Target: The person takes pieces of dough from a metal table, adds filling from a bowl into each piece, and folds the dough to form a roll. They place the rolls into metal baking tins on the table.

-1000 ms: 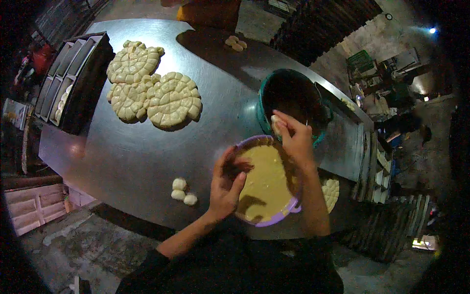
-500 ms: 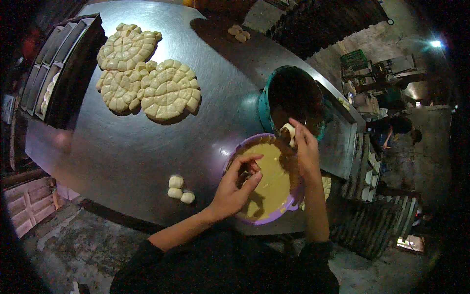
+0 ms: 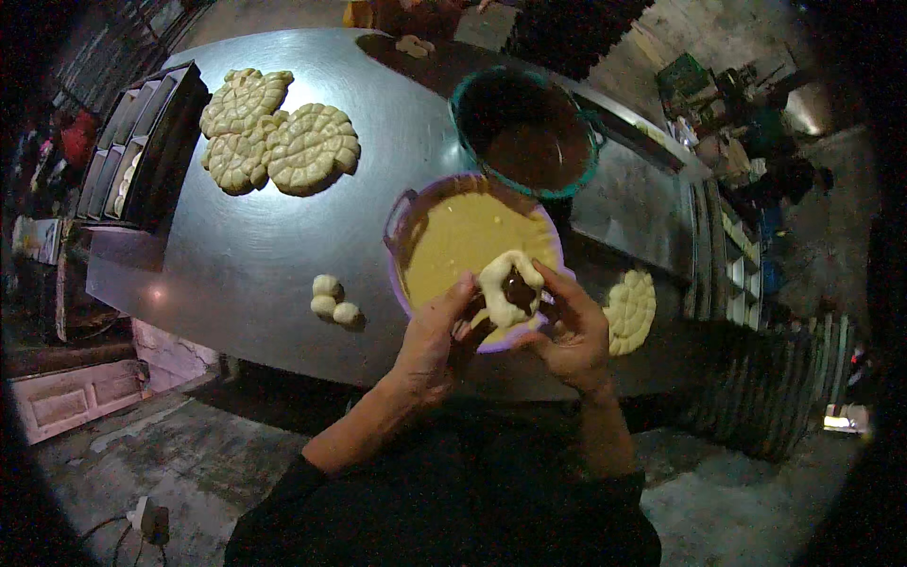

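Note:
Both hands hold one piece of pale dough [image 3: 497, 300] over the near edge of a purple basin [image 3: 395, 248]. The dough is opened into a cup with dark brown filling [image 3: 519, 289] in its middle. My left hand [image 3: 433, 342] grips its left side, fingers partly hidden behind it. My right hand [image 3: 574, 333] has thumb and fingers curled round the right side. Yellow, creamy-looking stuff [image 3: 453, 231] fills the basin. Just beyond stands a teal tub [image 3: 457, 111] with dark brown contents inside. Three small dough balls [image 3: 324, 305] sit on the metal table left of my hands.
Scored dough rounds [image 3: 307, 151] lie at the table's far left, beside a rack of dark baking tins [image 3: 142, 142]. Another dough slab [image 3: 631, 312] is right of my right hand. Stacked corrugated trays [image 3: 789, 392] stand at the right. A person [image 3: 416, 14] is partly visible at the far edge.
My right hand has come from the teal tub's edge with the dough to meet my left hand over the basin's near side. The dough is now spread open, filling showing. The view has shifted.

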{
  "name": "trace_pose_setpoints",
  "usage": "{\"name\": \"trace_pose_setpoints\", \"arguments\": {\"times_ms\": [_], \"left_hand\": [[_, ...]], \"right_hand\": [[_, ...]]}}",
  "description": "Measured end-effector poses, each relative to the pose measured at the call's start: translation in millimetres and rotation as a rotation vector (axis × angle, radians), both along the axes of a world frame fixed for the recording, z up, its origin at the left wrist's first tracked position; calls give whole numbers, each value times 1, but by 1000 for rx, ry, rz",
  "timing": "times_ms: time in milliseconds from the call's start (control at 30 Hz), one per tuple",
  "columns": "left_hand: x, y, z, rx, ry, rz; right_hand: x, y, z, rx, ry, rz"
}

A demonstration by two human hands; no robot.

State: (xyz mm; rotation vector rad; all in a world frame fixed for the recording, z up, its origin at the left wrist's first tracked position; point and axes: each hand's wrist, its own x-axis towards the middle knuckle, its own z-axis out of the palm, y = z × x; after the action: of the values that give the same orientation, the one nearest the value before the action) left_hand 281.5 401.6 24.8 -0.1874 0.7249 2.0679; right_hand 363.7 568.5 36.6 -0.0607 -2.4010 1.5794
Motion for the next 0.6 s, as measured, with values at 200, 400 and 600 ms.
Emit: {"name": "trace_pose_setpoints", "arguments": {"times_ms": [200, 400, 600], "left_hand": [[66, 5, 6, -168, 622, -64], [127, 13, 15, -336, 919, 99], [154, 2, 22, -471, 599, 23]], "right_hand": [[67, 8, 17, 437, 139, 72], [121, 16, 9, 145, 273, 153], [148, 1, 37, 455, 322, 244]]}}
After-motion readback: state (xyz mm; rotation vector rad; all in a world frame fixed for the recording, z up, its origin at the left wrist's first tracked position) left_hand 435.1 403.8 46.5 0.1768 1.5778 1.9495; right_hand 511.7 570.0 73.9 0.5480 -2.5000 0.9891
